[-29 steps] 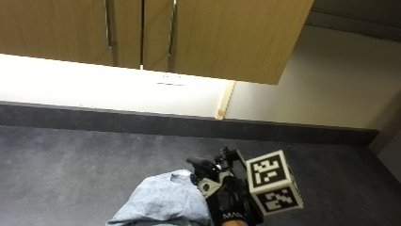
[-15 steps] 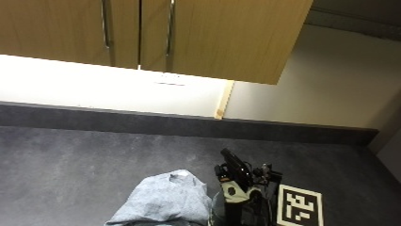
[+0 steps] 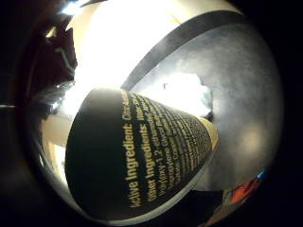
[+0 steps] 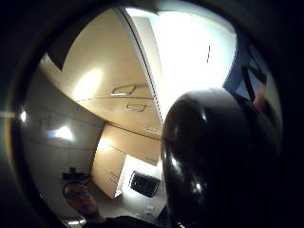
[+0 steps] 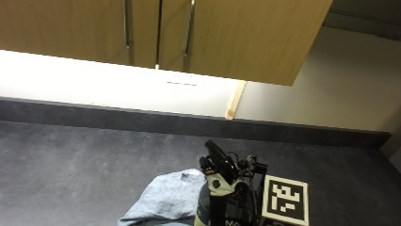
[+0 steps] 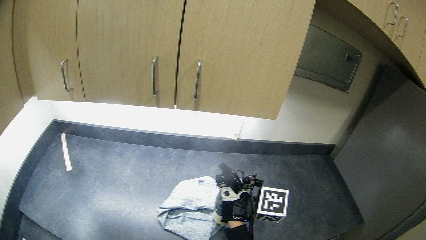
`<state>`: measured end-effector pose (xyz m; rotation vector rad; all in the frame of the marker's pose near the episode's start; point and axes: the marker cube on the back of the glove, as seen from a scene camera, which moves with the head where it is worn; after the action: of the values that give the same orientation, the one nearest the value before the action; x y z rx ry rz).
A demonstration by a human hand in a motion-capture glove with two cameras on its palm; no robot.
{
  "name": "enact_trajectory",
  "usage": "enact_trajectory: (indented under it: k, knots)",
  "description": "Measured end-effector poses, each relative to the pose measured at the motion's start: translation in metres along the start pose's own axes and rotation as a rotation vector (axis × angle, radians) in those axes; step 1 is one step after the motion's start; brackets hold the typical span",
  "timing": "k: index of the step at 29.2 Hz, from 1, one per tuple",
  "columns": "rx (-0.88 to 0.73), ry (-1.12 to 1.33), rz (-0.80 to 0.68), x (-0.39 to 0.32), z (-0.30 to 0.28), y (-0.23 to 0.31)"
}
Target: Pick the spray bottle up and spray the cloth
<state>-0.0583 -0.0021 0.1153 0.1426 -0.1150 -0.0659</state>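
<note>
A spray bottle (image 5: 213,207) with a black trigger head (image 5: 219,161) stands upright at the near edge of the dark counter. Its nozzle points up and away, to the left. My gloved right hand (image 5: 242,207) grips the bottle's body from the right. The bottle's dark label (image 3: 137,161) fills the little finger side palm view, and the black head (image 4: 218,156) looms in the thumb side view. A crumpled light blue cloth (image 5: 166,197) lies on the counter just left of the bottle, touching or nearly touching it. The cloth (image 6: 190,205) and the bottle (image 6: 226,197) also show in the wide view.
The dark grey counter (image 5: 81,160) stretches left and back to a low dark backsplash (image 5: 113,115). Wooden wall cupboards (image 5: 188,33) hang overhead. A pale stick (image 6: 66,151) lies at the counter's far left.
The gloved hand has turned with the bottle beside the cloth. The spray head now stands a little higher and more upright. The cloth has stayed in place.
</note>
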Motion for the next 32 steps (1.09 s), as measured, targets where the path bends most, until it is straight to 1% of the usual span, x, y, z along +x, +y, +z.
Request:
enact_trajectory:
  k: [3, 14, 25, 32]
  knots:
    - [-0.032, 0.048, -0.042, 0.001, 0.016, 0.003]
    - [-0.103, -0.022, -0.094, -0.007, 0.085, -0.001]
    - [-0.092, -0.065, -0.106, -0.003, 0.102, -0.019]
    - [-0.069, -0.034, -0.093, 0.023, 0.106, -0.026]
